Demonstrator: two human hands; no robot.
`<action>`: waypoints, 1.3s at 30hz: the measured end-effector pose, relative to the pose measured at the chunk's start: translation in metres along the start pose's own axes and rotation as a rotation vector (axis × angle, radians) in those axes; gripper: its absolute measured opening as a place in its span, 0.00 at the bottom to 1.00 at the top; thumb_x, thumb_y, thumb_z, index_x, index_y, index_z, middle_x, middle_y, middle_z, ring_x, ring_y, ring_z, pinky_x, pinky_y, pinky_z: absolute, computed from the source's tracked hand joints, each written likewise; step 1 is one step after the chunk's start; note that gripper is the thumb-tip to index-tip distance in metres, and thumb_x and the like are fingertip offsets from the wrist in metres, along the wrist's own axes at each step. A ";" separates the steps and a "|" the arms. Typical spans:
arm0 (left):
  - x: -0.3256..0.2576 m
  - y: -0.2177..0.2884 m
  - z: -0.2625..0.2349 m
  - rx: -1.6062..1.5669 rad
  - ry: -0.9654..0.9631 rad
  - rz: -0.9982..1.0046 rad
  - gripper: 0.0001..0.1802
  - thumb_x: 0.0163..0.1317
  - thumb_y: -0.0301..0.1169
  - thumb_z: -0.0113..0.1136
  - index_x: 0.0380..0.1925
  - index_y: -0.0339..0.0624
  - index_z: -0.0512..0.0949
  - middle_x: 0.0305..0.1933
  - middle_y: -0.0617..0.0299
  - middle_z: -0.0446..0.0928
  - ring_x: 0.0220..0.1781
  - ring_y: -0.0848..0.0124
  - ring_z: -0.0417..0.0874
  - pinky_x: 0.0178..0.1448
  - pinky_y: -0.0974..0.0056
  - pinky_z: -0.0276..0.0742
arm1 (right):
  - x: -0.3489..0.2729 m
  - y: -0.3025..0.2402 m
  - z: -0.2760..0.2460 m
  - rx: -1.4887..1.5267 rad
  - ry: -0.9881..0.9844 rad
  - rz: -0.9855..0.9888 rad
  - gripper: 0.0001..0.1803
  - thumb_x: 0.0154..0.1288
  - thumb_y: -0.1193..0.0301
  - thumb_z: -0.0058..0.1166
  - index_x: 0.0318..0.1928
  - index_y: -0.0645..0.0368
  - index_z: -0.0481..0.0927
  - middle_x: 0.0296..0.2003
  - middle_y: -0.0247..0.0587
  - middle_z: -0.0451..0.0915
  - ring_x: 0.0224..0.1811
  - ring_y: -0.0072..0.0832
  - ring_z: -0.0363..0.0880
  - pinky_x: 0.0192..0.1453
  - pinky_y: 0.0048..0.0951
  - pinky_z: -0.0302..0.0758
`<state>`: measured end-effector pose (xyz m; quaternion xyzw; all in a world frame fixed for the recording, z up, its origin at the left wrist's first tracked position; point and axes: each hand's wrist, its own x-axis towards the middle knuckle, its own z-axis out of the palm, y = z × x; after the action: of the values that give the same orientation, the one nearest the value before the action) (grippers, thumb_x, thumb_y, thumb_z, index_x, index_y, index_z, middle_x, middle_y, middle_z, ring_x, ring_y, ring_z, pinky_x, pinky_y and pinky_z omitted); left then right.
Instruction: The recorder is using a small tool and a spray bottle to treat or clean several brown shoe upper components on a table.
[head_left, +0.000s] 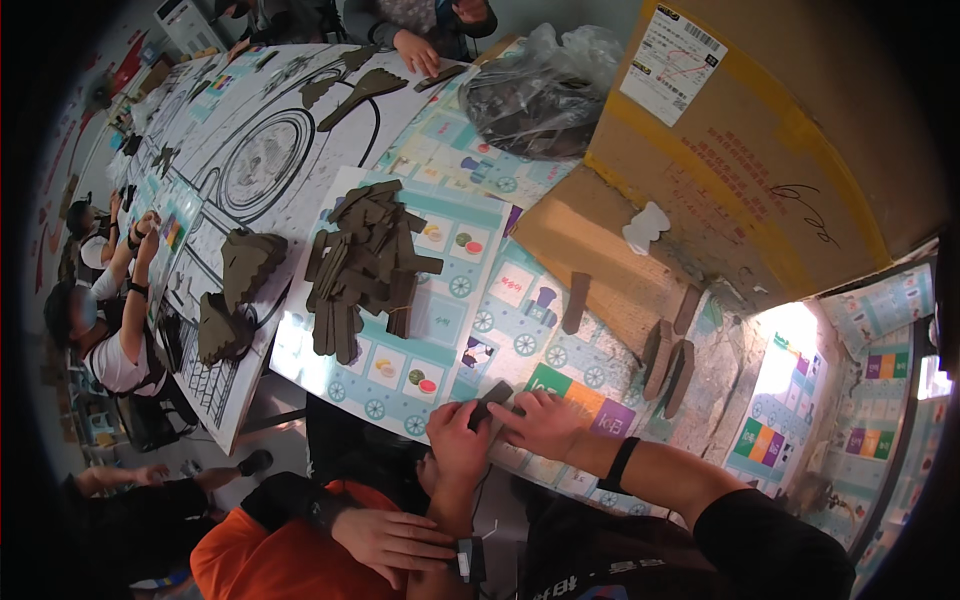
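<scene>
Near the table's front edge, my left hand is closed round a short dark grey-brown strip whose far end sticks up past the fingers. My right hand comes in from the right, a black band on its wrist. Its bent fingers press against the near side of the strip; their tips are partly hidden. Left of both hands, a heap of similar strips lies on a printed sheet. One loose strip lies beyond my right hand, and several more lie farther right.
A tall cardboard box stands at the far right, its flap spread over the table. Behind is a dark plastic bag. At left are dark jagged pieces. A co-worker's hand rests across my left forearm; other people work around the table.
</scene>
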<state>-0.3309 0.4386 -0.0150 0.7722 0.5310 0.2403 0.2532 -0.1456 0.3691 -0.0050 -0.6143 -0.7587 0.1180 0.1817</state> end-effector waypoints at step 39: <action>-0.150 0.077 -0.044 -0.097 -0.357 -0.201 0.25 0.62 0.43 0.66 0.55 0.42 0.79 0.48 0.43 0.85 0.50 0.44 0.86 0.56 0.45 0.81 | -0.044 -0.159 -0.323 -0.018 0.862 -0.318 0.10 0.45 0.71 0.70 0.32 0.47 0.84 0.61 0.55 0.76 0.61 0.58 0.72 0.63 0.57 0.71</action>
<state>-0.3531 0.2797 0.0530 0.7327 0.5397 0.0984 0.4028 -0.1427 0.2778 0.3459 -0.4851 -0.6997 -0.1842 0.4910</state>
